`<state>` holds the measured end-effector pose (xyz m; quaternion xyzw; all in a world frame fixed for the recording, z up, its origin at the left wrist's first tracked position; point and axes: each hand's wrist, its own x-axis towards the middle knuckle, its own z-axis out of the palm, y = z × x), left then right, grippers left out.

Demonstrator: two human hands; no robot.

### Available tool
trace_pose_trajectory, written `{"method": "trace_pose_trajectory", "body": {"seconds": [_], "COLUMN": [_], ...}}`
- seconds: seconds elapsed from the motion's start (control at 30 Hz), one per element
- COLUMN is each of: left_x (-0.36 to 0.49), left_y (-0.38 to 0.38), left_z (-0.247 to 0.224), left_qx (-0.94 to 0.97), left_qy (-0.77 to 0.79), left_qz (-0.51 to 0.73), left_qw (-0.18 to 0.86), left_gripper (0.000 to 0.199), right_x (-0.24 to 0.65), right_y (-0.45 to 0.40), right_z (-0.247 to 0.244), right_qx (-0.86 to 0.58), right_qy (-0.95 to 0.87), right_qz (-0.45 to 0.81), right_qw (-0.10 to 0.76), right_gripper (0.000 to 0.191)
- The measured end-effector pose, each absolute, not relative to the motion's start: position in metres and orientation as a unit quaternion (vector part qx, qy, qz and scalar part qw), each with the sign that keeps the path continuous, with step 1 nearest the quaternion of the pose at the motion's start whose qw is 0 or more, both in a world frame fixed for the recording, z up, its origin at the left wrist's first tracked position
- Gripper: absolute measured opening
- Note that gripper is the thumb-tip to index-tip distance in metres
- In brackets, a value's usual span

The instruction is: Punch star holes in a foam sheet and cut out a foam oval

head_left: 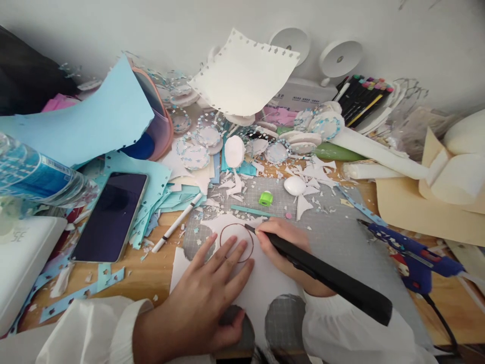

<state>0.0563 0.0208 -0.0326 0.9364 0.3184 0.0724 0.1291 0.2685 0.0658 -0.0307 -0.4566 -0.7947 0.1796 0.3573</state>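
My left hand [212, 288] lies flat with its fingers spread on a white sheet [261, 283], which has round cut-outs along its edges. A brown circle outline [220, 241] shows on the sheet, partly under my fingertips. My right hand [290, 247] is closed around a thick black pen-shaped tool [329, 275]. Its thin tip touches the sheet at the upper right of the circle. Just beyond the sheet are a teal strip [250, 210], a bright green sharpener-like piece [265, 198] and a white egg-shaped piece [294, 185].
A grey cutting mat [341, 222] lies beneath, littered with white scraps. Left are a phone [109, 217], a white pen [177, 223] and a water bottle [41, 174]. Right is a blue glue gun [413, 250] with its cord. Decorated white discs [208, 135] and markers [364, 98] crowd the back.
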Motion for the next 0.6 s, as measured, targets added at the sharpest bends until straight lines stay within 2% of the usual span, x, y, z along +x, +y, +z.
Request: {"method": "trace_pose_trajectory", "body": {"seconds": [0.13,0.6], "left_x": [0.056,0.056], "left_y": [0.021,0.021], "left_z": [-0.034,-0.037], "left_qx": [0.935,0.937], "left_qy": [0.329,0.324], "left_qz": [0.066,0.071], "left_qw": [0.119,0.111], "left_gripper": [0.062,0.063], "right_x": [0.271,0.269], "right_y": [0.064,0.057], "right_z": [-0.036,-0.025], "right_qx": [-0.443,-0.462], "right_qy": [-0.796,-0.791], "right_qz": [0.158,0.136], "right_qw": [0.382,0.378], "right_gripper": [0.01,0.01]}}
